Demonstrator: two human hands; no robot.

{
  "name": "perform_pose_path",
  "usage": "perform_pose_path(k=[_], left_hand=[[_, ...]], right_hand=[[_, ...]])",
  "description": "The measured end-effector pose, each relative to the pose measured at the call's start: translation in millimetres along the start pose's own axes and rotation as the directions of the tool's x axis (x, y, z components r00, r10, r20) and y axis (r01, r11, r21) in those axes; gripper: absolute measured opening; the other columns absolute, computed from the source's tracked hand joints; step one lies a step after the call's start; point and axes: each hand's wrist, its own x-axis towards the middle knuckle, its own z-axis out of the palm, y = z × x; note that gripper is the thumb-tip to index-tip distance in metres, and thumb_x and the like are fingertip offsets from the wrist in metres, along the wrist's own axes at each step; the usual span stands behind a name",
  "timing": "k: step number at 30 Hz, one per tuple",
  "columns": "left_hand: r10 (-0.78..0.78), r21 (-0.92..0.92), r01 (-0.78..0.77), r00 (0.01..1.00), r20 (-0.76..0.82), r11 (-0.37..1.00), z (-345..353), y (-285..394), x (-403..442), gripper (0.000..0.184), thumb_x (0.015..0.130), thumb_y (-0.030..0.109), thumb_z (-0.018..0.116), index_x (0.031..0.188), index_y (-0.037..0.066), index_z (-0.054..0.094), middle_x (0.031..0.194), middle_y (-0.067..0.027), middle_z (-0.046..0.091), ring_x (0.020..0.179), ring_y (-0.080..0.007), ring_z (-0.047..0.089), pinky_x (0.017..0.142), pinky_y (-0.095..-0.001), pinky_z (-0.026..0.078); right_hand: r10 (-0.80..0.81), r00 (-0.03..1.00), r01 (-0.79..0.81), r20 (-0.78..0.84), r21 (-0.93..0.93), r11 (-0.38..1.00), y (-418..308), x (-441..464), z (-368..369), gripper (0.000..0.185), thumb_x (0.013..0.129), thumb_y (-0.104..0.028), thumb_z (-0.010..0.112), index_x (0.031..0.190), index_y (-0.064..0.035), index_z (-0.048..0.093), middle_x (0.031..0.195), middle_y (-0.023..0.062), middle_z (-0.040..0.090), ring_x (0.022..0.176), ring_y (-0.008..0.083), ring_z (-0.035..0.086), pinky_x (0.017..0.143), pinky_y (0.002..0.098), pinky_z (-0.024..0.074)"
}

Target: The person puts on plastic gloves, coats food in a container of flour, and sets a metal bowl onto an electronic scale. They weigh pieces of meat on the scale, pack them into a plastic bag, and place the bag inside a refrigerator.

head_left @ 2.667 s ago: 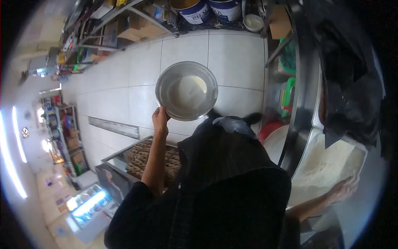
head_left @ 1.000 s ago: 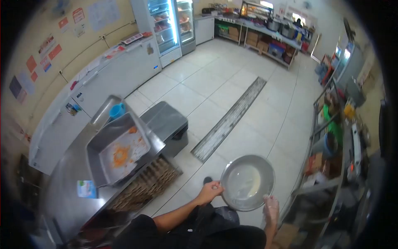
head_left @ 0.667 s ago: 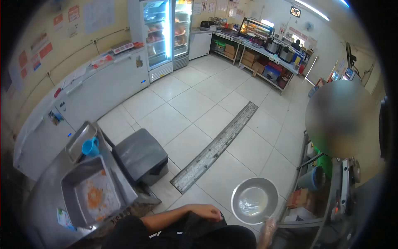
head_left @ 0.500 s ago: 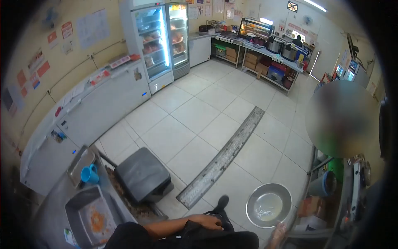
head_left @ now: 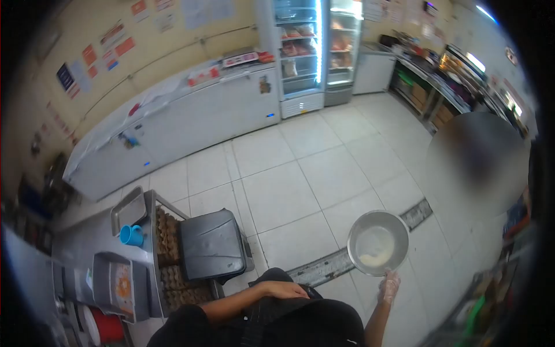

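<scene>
My right hand (head_left: 390, 286), in a clear plastic glove, grips the near rim of a round metal bowl (head_left: 354, 260). The bowl holds a pale, whitish liquid pooled at its bottom and hangs above the tiled floor. My left hand (head_left: 287, 290), bare, lies against my dark apron at the waist, fingers stretched out and holding nothing. To its left stands a dark grey lidded bin (head_left: 213, 244). Beyond that, on a steel table (head_left: 75, 240), are a blue mug (head_left: 132, 235), a metal tray (head_left: 128, 207) and a deep grey pan (head_left: 105, 277) with orange residue.
Stacked egg trays (head_left: 167, 237) fill the shelf beside the bin. A long white chest freezer (head_left: 196, 136) lines the wall, followed by lit glass-door fridges (head_left: 298, 52). A drain grate (head_left: 324, 269) crosses the floor. Shelving (head_left: 462, 318) stands at lower right; a blurred patch covers the right.
My view has swung left. The bowl, low by the right-hand shelving before, has been lifted and carried over the floor in my right hand. My left hand stays at my waist.
</scene>
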Motion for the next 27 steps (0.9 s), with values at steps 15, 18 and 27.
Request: perform_pose_path(k=[15, 18, 27], left_hand=[[-0.371, -0.359, 0.103, 0.374, -0.85, 0.927, -467, -52, -81, 0.052, 0.088, 0.05, 0.052, 0.068, 0.002, 0.06, 0.056, -0.0044, 0.053, 0.054, -0.0156, 0.052, 0.055, -0.0292, 0.042], [-0.265, -0.202, 0.2, 0.369, -0.891, 0.959, -582, -23, -57, 0.054, 0.084, 0.053, 0.055, 0.072, 0.001, 0.063, 0.062, -0.0082, 0.059, 0.057, -0.0181, 0.056, 0.058, -0.0337, 0.044], [-0.215, -0.189, 0.161, 0.165, -0.962, 0.969, -837, -114, -104, 0.037, 0.086, 0.038, 0.06, 0.087, 0.001, 0.064, 0.073, -0.0065, 0.062, 0.069, -0.0139, 0.056, 0.065, -0.0298, 0.045]], right_hand=[[-0.052, 0.996, 0.049, 0.073, 0.041, 0.998, -253, 169, 404, 0.013, 0.082, -0.021, 0.058, 0.084, -0.0099, 0.051, 0.067, -0.0007, 0.045, 0.048, 0.0093, 0.04, 0.04, 0.0245, 0.0321], [0.048, 0.996, -0.053, 0.076, 0.069, 0.996, -290, 194, 483, 0.014, 0.083, -0.022, 0.058, 0.084, -0.0085, 0.053, 0.068, 0.0007, 0.047, 0.044, 0.01, 0.04, 0.038, 0.0252, 0.0306], [-0.189, 0.921, 0.197, 0.339, 0.013, 0.98, -412, 350, 795, 0.026, 0.084, -0.029, 0.059, 0.091, -0.0043, 0.053, 0.07, 0.0015, 0.046, 0.051, 0.0098, 0.043, 0.044, 0.0249, 0.0355]])
